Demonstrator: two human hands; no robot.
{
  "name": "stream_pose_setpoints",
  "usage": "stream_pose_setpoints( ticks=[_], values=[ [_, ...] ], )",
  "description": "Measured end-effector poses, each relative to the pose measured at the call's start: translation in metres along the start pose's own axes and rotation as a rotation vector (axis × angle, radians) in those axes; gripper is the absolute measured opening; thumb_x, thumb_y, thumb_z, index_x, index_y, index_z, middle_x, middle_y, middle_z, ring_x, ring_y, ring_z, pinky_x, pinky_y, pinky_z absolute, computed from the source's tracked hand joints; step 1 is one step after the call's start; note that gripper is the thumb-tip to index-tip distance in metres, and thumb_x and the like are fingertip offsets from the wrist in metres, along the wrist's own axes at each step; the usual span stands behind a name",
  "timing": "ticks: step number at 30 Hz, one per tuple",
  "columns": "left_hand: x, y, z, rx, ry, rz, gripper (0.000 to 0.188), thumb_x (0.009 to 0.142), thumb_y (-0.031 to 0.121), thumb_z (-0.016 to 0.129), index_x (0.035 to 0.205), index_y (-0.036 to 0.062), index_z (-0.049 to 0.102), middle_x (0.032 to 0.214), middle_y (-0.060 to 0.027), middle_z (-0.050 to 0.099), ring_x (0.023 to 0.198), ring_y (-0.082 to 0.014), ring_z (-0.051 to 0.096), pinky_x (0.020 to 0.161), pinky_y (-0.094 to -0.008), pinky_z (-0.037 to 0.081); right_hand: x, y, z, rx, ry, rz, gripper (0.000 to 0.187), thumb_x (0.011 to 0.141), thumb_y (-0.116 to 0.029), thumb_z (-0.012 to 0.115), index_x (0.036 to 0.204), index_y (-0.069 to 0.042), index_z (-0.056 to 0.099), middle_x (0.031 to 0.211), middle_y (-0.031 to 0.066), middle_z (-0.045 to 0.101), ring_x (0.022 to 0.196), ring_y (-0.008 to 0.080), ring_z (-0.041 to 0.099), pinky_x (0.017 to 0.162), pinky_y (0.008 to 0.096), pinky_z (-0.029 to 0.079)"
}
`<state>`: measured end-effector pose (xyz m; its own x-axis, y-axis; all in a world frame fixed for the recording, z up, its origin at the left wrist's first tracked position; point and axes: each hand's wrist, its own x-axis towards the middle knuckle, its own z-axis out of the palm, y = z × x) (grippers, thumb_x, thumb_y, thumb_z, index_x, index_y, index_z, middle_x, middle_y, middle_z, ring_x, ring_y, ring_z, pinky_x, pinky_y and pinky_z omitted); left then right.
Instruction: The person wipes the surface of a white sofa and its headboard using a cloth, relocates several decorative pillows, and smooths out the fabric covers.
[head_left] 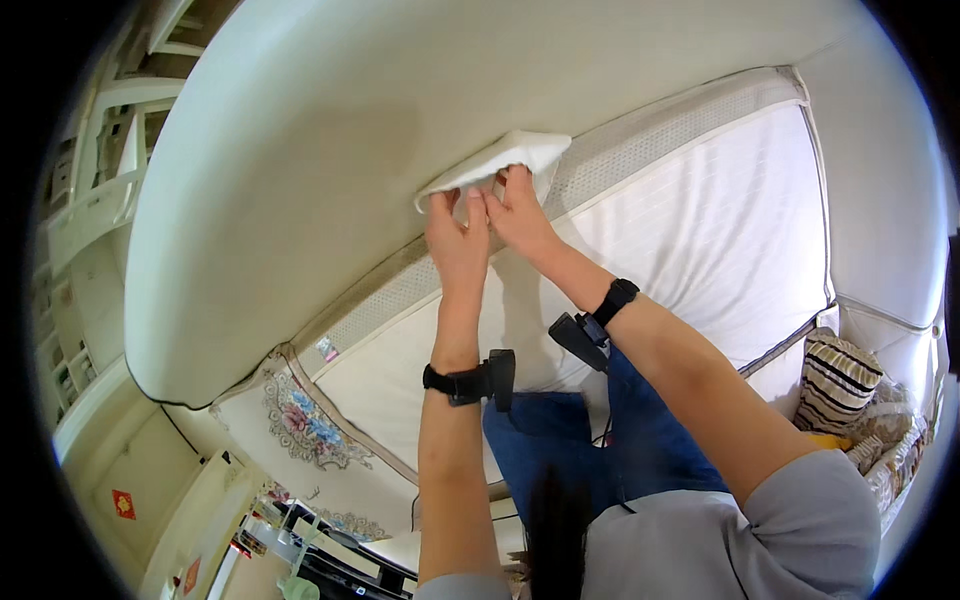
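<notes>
A white folded cloth is held up in front of a large pale upright surface at the top centre. My left hand pinches its lower edge near the left end. Close beside it, my right hand grips the same edge further right, its fingertips partly tucked behind the fabric. The two thumbs are almost touching. The back of the cloth is hidden from me. Black straps with small dark devices sit on both wrists.
Below my arms lies a white quilted cushion or mattress with a grey mesh border. A flower-patterned cover is at lower left, and a striped pillow lies at right. White shelving stands at far left. My jeans-clad legs show at bottom centre.
</notes>
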<state>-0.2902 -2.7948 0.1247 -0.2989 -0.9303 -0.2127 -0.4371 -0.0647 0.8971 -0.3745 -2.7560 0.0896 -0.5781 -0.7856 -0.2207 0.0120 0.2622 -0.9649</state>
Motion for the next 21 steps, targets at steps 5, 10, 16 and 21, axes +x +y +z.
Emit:
stream_pose_setpoints(
  ticks=[5,10,16,21],
  values=[
    [0.008,0.051,0.011,0.133,0.018,0.437,0.039,0.087,0.017,0.061,0.117,-0.0055,0.053,0.113,-0.0208,0.062,0.11,-0.0326,0.057,0.093,-0.0405,0.044,0.009,-0.046,-0.035,-0.105,0.131,-0.437,0.066,0.083,-0.007,0.055,0.14,0.003,0.024,0.132,0.0255,0.037,0.124,0.0421,0.035,0.102,0.0435,0.034],
    [0.025,0.057,0.016,0.101,-0.016,0.408,0.033,0.087,0.017,0.059,0.112,-0.0056,0.057,0.11,-0.0189,0.063,0.105,-0.0319,0.059,0.092,-0.0395,0.044,0.011,-0.049,-0.044,-0.254,0.166,-0.396,0.065,0.082,-0.008,0.059,0.137,0.005,0.028,0.128,0.0254,0.043,0.119,0.0416,0.042,0.098,0.0438,0.038],
    [0.017,0.008,0.024,0.129,-0.075,0.231,0.033,0.089,0.018,0.059,0.112,-0.0057,0.058,0.109,-0.0196,0.063,0.104,-0.0326,0.059,0.093,-0.0396,0.043,0.034,-0.006,-0.038,-0.226,0.219,0.302,0.036,0.074,-0.009,0.067,0.107,0.003,0.058,0.108,0.0214,0.06,0.101,0.0348,0.058,0.087,0.0374,0.047],
    [0.017,-0.013,0.032,0.213,-0.063,0.307,0.037,0.09,0.021,0.059,0.116,-0.0055,0.057,0.112,-0.0216,0.062,0.107,-0.0343,0.057,0.095,-0.0406,0.041,0.053,0.032,-0.039,-0.439,0.221,0.153,0.026,0.076,-0.011,0.063,0.101,-0.004,0.064,0.105,0.0179,0.063,0.1,0.0365,0.058,0.086,0.0399,0.047]
  ],
)
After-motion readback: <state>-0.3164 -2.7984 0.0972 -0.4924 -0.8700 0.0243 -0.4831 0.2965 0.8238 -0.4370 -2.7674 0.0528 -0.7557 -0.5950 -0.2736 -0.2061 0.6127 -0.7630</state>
